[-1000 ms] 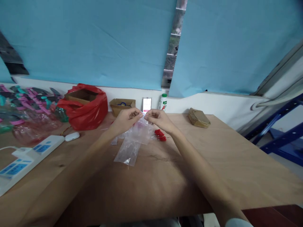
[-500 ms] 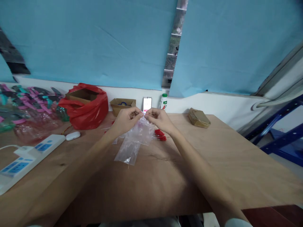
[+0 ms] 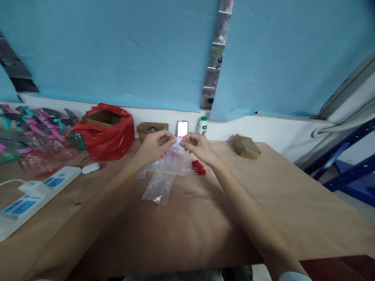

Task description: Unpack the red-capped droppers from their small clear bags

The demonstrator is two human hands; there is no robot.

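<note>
Head view: what lies nearest, and where do the arms go?

— Both bare forearms reach up from the bottom corners across a brown wooden tabletop, slanting inward until they nearly meet at mid-frame. Just below and left of centre, a flat, clear plastic bag lies on the wood.

— And the hands?

— Close together with a slight gap, wrists raised, thumbs toward forefingers. The left hand and the right hand pinch the top edge of a thin, see-through plastic pouch, which hangs below them at mid-frame.

— How far along is it?

— Partway, I'd judge: the edge is gripped from both sides, but the pouch is not yet set down. (Whether that edge is closed is too small to tell; its contents are unclear too.) Slim clear pieces with red ends lie outside it, just to its right.

— Farther off?

— A slim phone with a lit white screen stands upper centre; right of it, a white bottle with a green cap.
</note>
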